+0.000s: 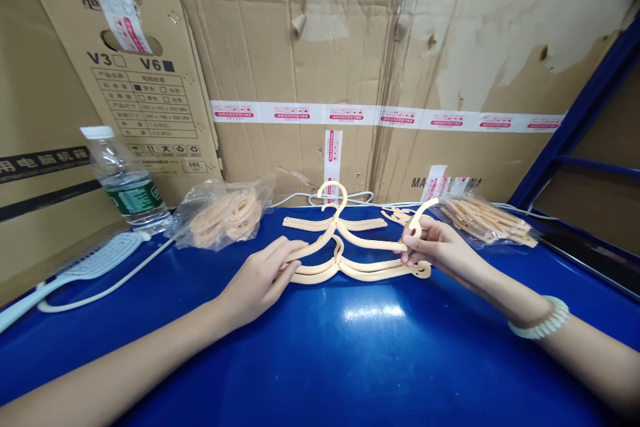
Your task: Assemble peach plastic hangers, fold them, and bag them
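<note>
1. Nearest my head camera, a glossy blue table (310, 360) spreads out, a white patch of light shining on it.
2. I see the left hand (260, 273) reaching in, its thumb and fingers clamped on the left end of a cream hanger (367, 240).
3. The right hand (433, 247), with a pale ridged band (540, 320) around its wrist, is closed on a small curved piece (415, 223) at the hanger's right end. I cannot tell whether it grips the hanger too.
4. Just below the hanger in my view, a second hanger (370, 273) of the same cream colour lies on the table, its arms looking doubled. A round curled end (423, 270) shows at its right.
5. Behind the held hanger, more cream arms (307, 223) stretch left and right, partly covered by it.
6. Toward the left edge rests a pale blue hairbrush (103, 257); beyond it stands a white-capped water bottle (130, 187) with a green label.
7. Beside the bottle sits a clear bag of curved cream parts (227, 213). Far right, another bag (487, 220) holds long cream strips.
8. At the back, a white cable (293, 199) runs before tall cardboard (290, 60) crossed by red-and-white tape (350, 113).
</note>
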### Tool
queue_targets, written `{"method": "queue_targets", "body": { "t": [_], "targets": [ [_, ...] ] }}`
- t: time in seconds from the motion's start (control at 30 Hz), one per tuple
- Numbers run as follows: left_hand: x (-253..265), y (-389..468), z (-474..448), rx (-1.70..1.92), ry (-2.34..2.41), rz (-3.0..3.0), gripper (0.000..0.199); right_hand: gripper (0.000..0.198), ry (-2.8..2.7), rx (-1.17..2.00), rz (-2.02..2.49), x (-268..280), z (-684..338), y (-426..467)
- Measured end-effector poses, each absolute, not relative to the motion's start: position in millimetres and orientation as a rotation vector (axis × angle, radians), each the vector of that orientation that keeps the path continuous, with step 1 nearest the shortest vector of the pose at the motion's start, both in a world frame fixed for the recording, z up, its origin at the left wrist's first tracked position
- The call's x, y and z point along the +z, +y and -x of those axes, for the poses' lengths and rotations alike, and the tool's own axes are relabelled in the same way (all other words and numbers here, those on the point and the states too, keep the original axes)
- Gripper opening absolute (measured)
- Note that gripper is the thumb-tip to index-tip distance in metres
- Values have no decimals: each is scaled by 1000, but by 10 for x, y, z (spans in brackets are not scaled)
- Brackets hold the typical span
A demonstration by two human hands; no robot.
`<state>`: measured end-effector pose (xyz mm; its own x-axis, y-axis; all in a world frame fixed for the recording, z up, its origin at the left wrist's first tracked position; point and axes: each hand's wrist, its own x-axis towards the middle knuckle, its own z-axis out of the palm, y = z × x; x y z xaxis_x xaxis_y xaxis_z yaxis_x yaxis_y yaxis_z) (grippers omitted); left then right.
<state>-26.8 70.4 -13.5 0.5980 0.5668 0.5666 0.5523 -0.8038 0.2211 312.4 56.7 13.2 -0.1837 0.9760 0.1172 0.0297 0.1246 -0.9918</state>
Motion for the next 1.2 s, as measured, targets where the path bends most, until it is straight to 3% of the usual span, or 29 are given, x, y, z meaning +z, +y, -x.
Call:
{"method": "queue_targets", "body": {
  "t": [0.23,0.5,0.83,1.2],
  "targets": [
    [21,663,286,941,994,-3265,20,33,-1328,1228,1024,182,-3196,590],
    [346,674,450,331,910,-3518,27,24,-1350,1122,1016,302,-3609,754],
    [347,662,465,69,870,-3315,13,30,-2316,898,1359,501,-3697,673],
    [272,653,429,76,895,-3220,11,31,-2613,712,1363,451,-3775,702]
  ]
}}
